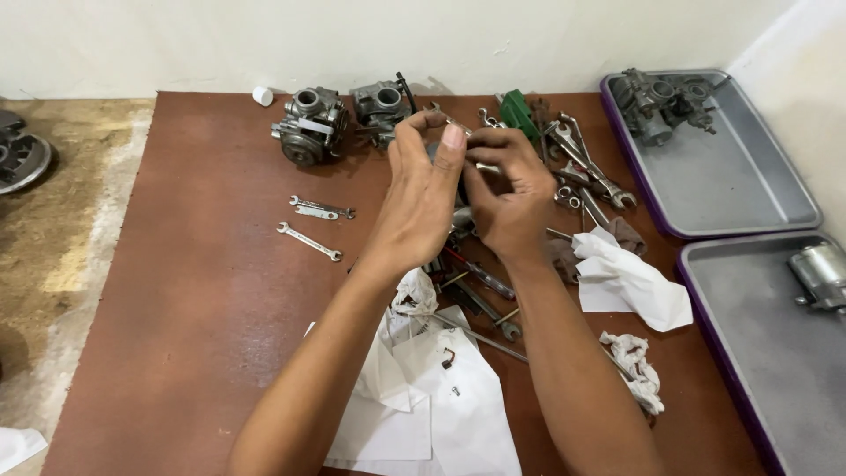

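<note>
Both hands are raised together over the middle of a brown mat [194, 291]. My left hand [421, 198] and my right hand [507, 198] pinch a small dark metal part between their fingertips; most of it is hidden by the fingers. A thin metal rod sticks out to the right above my right hand. Under the hands lies a heap of wrenches and screwdrivers [480, 291]. Two grey carburetors [310, 126] [381, 107] stand at the mat's far edge, just beyond the hands.
Two small wrenches [310, 225] lie left of the hands. White paper sheets [423, 397] and crumpled tissues [630, 278] lie near me. More wrenches [586, 163] sit at the right. Two purple-rimmed grey trays [749, 185] [775, 370] hold a carburetor [661, 101] and a metal part [820, 273].
</note>
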